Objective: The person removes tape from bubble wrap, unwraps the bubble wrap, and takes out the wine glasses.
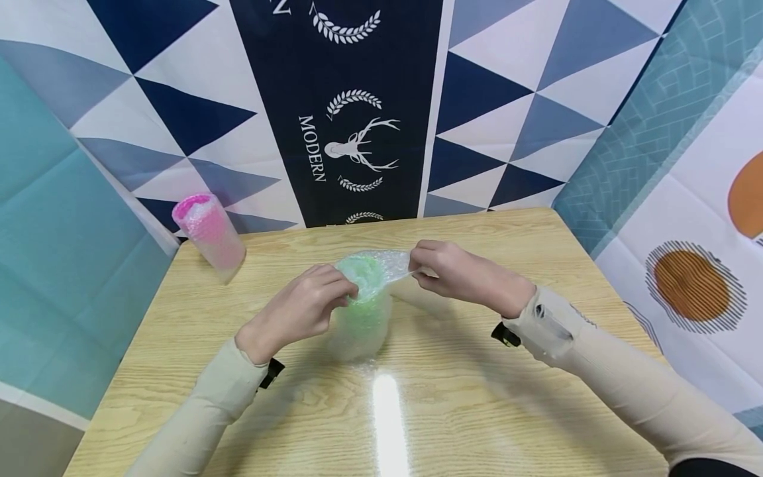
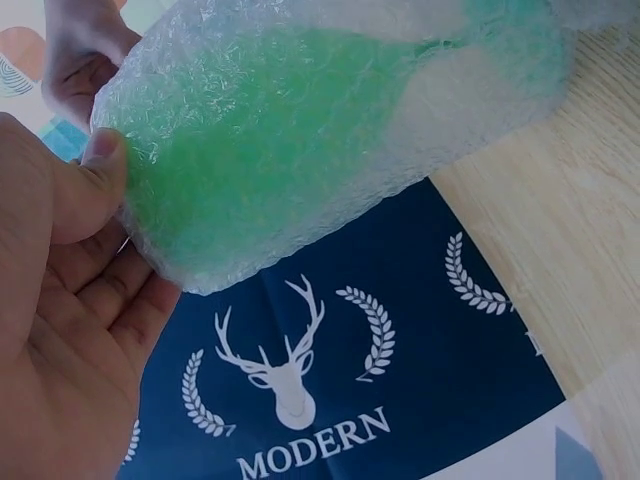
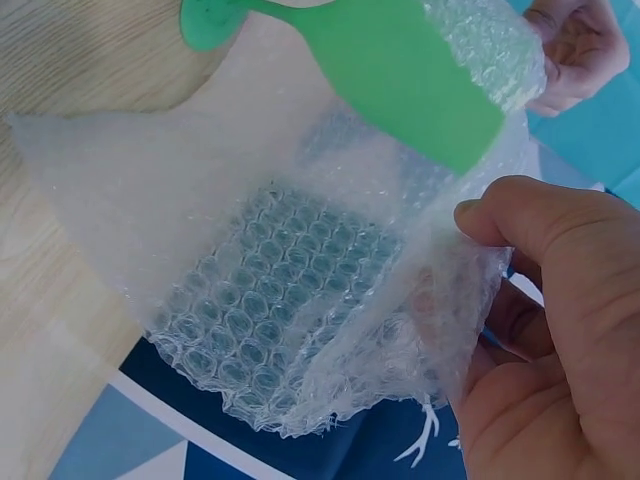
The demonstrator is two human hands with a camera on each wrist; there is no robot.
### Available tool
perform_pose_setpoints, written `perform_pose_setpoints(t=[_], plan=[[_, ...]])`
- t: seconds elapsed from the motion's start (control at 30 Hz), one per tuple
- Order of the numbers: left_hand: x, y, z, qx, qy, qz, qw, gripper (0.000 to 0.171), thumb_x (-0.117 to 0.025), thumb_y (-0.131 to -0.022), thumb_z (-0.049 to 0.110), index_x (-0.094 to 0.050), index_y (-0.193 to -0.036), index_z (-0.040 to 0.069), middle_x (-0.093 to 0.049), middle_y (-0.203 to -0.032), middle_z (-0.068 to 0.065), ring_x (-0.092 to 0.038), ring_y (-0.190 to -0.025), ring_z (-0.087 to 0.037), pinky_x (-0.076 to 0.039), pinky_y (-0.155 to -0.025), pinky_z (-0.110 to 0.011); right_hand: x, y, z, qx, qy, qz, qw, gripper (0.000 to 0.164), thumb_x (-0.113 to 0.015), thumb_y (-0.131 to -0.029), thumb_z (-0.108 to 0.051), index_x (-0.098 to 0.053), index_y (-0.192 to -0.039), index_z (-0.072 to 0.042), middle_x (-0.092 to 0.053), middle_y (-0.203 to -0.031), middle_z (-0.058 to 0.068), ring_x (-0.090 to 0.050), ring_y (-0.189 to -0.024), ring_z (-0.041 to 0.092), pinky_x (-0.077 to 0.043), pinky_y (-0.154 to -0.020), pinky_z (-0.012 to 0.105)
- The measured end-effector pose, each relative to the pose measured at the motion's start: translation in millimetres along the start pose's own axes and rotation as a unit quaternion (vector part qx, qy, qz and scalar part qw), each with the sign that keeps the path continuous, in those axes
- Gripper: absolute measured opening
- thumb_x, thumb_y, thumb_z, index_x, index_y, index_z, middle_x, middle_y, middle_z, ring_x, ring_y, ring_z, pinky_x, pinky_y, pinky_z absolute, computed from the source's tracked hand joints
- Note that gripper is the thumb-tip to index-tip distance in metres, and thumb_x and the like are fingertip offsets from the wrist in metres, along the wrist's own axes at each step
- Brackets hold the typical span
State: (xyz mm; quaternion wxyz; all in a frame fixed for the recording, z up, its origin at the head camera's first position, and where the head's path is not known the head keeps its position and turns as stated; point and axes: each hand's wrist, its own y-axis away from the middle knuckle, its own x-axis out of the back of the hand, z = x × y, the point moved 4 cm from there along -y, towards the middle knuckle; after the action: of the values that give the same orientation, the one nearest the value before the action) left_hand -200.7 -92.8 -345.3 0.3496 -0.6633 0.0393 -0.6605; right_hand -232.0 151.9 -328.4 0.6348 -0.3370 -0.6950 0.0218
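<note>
A green goblet (image 3: 390, 75) stands upright on the table, with bubble wrap (image 3: 275, 285) partly round it. In the right wrist view its smooth bowl and narrow stem show bare on one side. My left hand (image 1: 301, 306) pinches the wrap at the goblet's rim, thumb on the outer face in the left wrist view. With thumb and fingers, my right hand (image 1: 456, 273) grips the loose edge of the wrap and holds it out to the right, away from the goblet. Inside the wrapped side, the green bowl (image 2: 270, 130) shows through.
A pink object rolled in bubble wrap (image 1: 208, 232) stands at the table's back left corner. The wooden table (image 1: 477, 411) meets patterned cloth (image 1: 363, 146) at the back, with more cloth hung at both sides.
</note>
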Motion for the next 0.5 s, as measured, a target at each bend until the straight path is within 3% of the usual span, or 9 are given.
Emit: perform_pose_setpoints(t=[0.23, 0.5], plan=[[6.1, 1.4, -1.4, -0.001, 0.012, -0.011, 0.9999, 0.02, -0.07, -0.089, -0.009, -0.074, -0.1, 0.006, -0.071, -0.092, -0.001, -0.064, -0.087, -0.015, -0.059, -0.083, -0.029, -0.7, 0.4, 1.6, -0.027, -0.011, -0.009, 1.0, 0.014, -0.069, -0.087, 0.01, -0.066, -0.089, -0.004, -0.068, -0.09, 0.01, -0.068, -0.077, 0.016, -0.059, -0.064, 0.026], [9.8, 5.0, 1.2, 0.033, -0.011, -0.014, 0.9993, 0.019, -0.073, -0.092, 0.015, -0.072, -0.11, 0.009, -0.069, -0.107, -0.002, -0.064, -0.106, -0.021, -0.055, -0.1, -0.037, -0.2, 0.7, -2.4, -0.067, -0.029, -0.012, 0.997, 0.011, -0.074, -0.089, 0.001, -0.068, -0.087, -0.008, -0.07, -0.088, 0.001, -0.071, -0.081, 0.015, -0.062, -0.072, 0.027]])
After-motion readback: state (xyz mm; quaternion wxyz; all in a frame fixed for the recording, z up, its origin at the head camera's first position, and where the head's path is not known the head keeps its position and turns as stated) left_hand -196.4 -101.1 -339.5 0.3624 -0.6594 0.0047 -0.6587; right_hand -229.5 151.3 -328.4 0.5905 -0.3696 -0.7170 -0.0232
